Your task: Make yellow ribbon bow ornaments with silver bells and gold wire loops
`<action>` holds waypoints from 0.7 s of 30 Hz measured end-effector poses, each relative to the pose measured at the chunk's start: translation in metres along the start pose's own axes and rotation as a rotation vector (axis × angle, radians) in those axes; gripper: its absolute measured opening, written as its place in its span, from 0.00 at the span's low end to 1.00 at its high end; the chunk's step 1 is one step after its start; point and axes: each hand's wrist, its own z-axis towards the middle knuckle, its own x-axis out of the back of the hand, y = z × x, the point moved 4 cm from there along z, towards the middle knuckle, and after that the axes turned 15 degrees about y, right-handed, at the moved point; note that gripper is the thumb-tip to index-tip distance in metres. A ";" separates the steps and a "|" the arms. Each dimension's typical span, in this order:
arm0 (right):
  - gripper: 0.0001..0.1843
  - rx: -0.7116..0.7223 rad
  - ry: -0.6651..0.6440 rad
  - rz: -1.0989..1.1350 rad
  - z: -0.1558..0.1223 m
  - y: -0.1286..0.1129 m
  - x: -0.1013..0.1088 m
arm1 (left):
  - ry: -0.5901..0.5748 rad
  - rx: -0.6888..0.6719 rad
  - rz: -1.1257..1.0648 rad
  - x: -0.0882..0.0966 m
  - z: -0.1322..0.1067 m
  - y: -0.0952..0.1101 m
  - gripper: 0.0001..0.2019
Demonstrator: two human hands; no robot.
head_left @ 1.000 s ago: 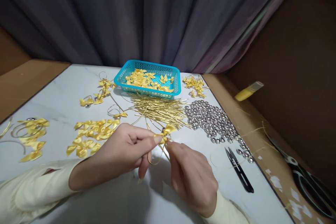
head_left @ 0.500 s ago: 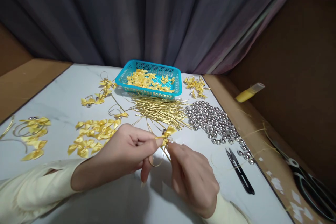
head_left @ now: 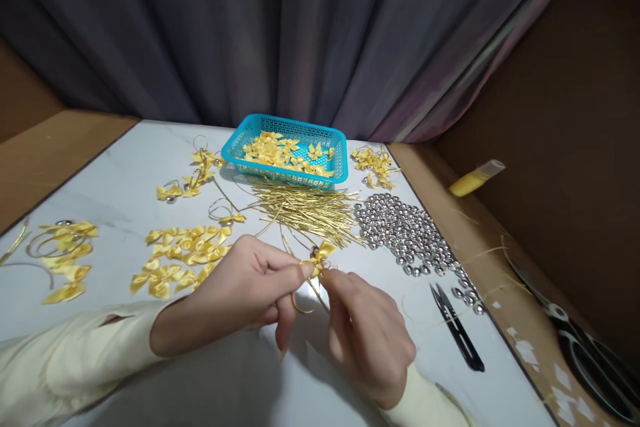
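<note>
A yellow satin bow [head_left: 327, 250] is pinched between the thumb and forefinger of my left hand [head_left: 245, 290]. A small silver bell [head_left: 314, 251] shows beside the bow. Thin gold cord [head_left: 301, 310] curves in a loop below it, under my left fingertips. My right hand [head_left: 370, 337] is closed at the bow's lower right edge, its fingertips pressed together on the cord there. The exact grip of the right fingertips is partly hidden. Just beyond both hands lies a pile of cut gold cords [head_left: 310, 210].
A blue basket [head_left: 235, 159] holds more bows. Silver bells [head_left: 405, 230] are heaped at right, near black thread snips [head_left: 457, 327]. Loose bows [head_left: 185, 247] and finished-looking bow loops [head_left: 65, 247] lie at left. Large scissors [head_left: 590, 360] and a yellow tube [head_left: 475, 179] are at the right edge.
Both hands stay at the bow with nearly the same grip. My left hand has shifted very slightly right, and the cord loop under it has moved a little.
</note>
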 end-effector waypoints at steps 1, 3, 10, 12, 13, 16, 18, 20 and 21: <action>0.20 -0.005 0.024 -0.011 -0.001 0.000 0.000 | -0.009 -0.001 -0.003 0.000 0.000 0.000 0.22; 0.20 -0.009 0.056 -0.036 -0.002 0.001 0.001 | -0.033 -0.004 0.003 -0.001 -0.001 -0.001 0.23; 0.18 -0.002 0.075 -0.060 0.002 0.004 0.004 | -0.029 -0.032 -0.001 0.001 -0.001 0.003 0.26; 0.16 -0.034 0.070 -0.040 0.006 0.004 0.005 | -0.015 -0.034 -0.009 0.002 -0.001 0.005 0.26; 0.15 -0.061 0.066 -0.031 0.008 0.005 0.005 | -0.004 -0.036 -0.012 0.003 -0.001 0.006 0.26; 0.11 -0.130 0.028 0.010 0.013 0.007 0.005 | 0.023 -0.049 -0.013 0.004 -0.001 0.008 0.26; 0.10 -0.140 -0.025 0.062 0.015 0.007 0.005 | 0.037 -0.069 0.017 0.005 -0.001 0.009 0.26; 0.10 -0.136 -0.073 0.123 0.017 0.007 0.005 | 0.045 -0.092 0.051 0.006 -0.002 0.008 0.26; 0.10 -0.136 -0.091 0.147 0.017 0.007 0.005 | 0.047 -0.100 0.062 0.007 -0.002 0.008 0.26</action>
